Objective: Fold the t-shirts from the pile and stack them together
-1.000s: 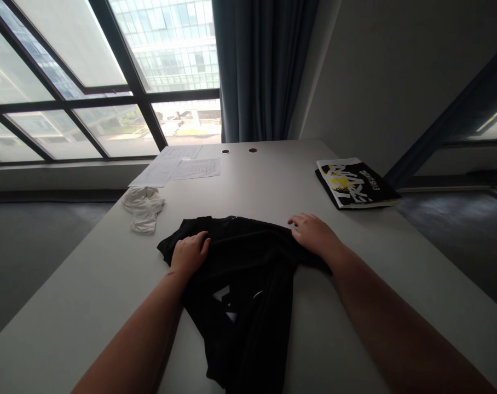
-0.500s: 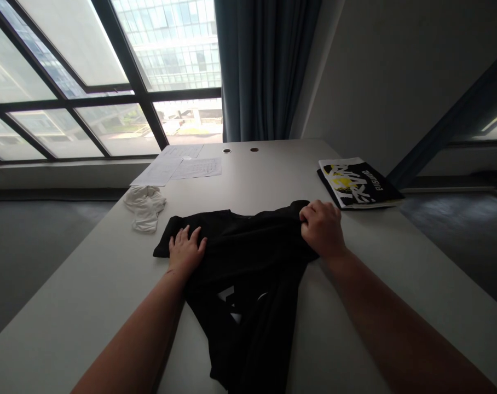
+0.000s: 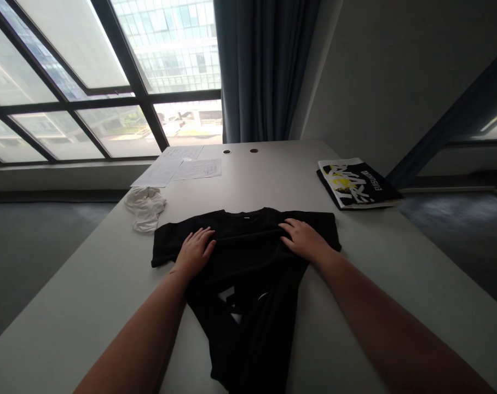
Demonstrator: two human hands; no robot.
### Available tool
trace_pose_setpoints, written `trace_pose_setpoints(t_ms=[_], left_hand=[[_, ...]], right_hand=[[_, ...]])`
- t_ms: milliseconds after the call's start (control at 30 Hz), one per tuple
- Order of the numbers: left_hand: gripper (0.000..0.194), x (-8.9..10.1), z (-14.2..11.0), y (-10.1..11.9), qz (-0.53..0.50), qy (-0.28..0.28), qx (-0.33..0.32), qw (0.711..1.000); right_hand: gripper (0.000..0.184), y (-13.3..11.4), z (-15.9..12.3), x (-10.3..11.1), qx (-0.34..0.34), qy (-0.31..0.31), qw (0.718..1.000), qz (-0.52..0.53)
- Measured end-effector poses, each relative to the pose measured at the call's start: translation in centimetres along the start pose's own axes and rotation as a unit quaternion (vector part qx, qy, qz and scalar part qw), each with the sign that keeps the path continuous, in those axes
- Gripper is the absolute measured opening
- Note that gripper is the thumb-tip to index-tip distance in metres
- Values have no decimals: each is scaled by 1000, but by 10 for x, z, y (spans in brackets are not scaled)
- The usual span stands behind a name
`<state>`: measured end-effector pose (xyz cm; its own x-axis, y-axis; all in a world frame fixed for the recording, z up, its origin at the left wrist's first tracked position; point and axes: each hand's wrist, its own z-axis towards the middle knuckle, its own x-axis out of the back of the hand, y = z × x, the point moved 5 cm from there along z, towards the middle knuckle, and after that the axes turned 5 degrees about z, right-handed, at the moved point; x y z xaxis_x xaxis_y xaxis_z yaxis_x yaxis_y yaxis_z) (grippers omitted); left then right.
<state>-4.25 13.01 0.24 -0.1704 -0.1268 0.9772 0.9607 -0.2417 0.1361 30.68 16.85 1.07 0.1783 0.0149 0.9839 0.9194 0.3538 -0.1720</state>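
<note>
A black T-shirt [image 3: 248, 257] lies on the white table, its collar at the far side and both short sleeves spread out sideways. Its lower part is bunched and narrows toward me, with part of a white print showing in the folds. My left hand [image 3: 195, 253] rests open on the shirt's upper left, fingers pointing away from me. On the upper right, just inside the right sleeve, my right hand [image 3: 304, 239] lies open with its fingers on the cloth. The near end of the shirt runs out of the picture.
A crumpled white cloth [image 3: 145, 209] lies by the table's left edge, with paper sheets [image 3: 195, 168] behind it. At the right edge sits a black folded item [image 3: 361, 183] with white and yellow print. The white table [image 3: 269, 180] has two round holes at its far end.
My right hand closed on the right sleeve, drew it outward and away, then let go and moved back inward onto the shirt. The shirt's top now lies wider and flatter.
</note>
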Motion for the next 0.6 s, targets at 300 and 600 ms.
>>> trace_pose_setpoints(t_ms=[300,600], left_hand=[[56,-12,48,-12,50,-96,106,989],[57,-24,79,-32,73,-42,121,989]], right_hand=[[59,49,50,-11,-197,-58,974,94],[68,85,47,-22,-236,-14,970,49]])
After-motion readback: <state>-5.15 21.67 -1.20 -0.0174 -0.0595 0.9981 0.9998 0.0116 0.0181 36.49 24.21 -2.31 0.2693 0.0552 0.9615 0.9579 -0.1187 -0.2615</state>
